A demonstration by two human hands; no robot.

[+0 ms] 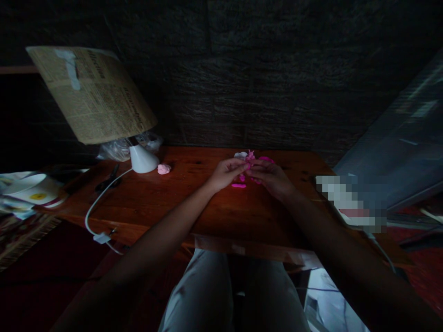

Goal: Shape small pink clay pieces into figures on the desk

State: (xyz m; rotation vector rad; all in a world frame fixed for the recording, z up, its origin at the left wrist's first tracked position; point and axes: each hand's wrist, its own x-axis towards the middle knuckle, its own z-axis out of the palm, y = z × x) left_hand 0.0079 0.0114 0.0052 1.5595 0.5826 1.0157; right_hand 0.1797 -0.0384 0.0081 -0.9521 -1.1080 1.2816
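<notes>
I had a tiny pink bit (248,166) pinched in my left hand (226,174), over the far half of the bench (221,216). My right hand (272,177) was right beside it, but I could not tell if it gripped anything. A bright pink strip (238,186) lay just nearer. Left, a pale pink lump (164,168) sat by the lamp (100,101).

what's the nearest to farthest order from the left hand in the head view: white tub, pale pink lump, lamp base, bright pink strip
1. Bright pink strip, just below the left hand in view
2. Pale pink lump, to its left
3. Lamp base, slightly farther left
4. White tub, far left
</notes>
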